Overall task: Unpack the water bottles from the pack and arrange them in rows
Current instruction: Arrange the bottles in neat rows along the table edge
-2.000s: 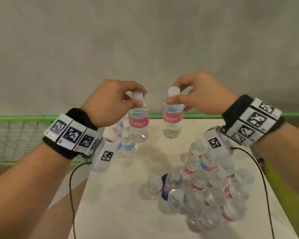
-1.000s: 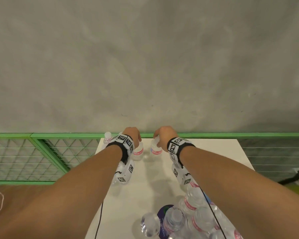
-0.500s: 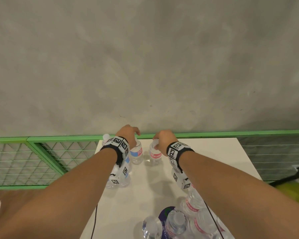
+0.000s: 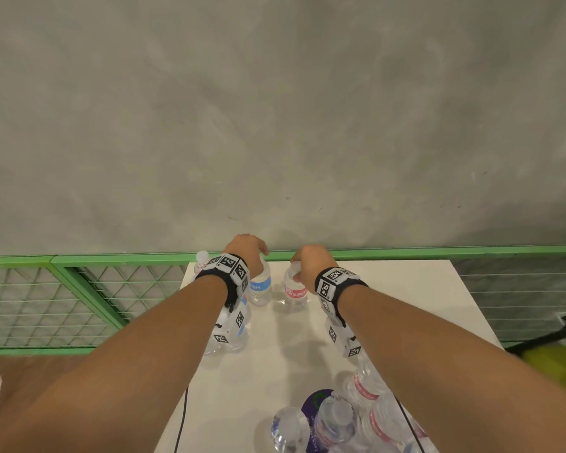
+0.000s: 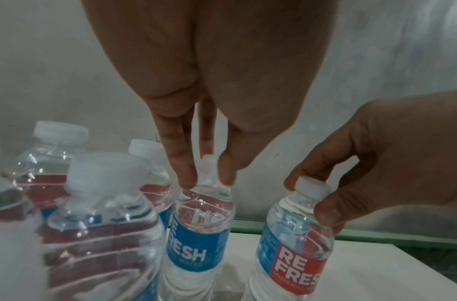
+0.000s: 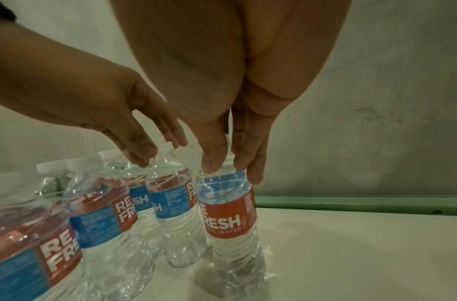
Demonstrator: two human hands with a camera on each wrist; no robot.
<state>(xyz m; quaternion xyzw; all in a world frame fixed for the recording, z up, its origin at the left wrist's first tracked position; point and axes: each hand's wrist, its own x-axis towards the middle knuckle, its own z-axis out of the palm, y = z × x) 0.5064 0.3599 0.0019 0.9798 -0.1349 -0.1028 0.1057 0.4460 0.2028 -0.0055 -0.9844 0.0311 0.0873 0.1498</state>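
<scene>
Your left hand pinches the neck of the blue-label bottle | your right hand grips the cap of the red-label bottle | both clear bottles upright, side by side at the tabletop's far edge | unpacked bottles cluster near you.

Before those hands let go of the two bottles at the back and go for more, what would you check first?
1. Left bottle standing on the table: ok.
2. Right bottle standing upright: ok.
3. Left hand grip on the cap: fingertips around it, ok.
4. Right hand grip at the neck: ok.
5. Both in line with the row along the green rail: ok.
6. Remaining bottles in the pack: count cannot tell.
</scene>
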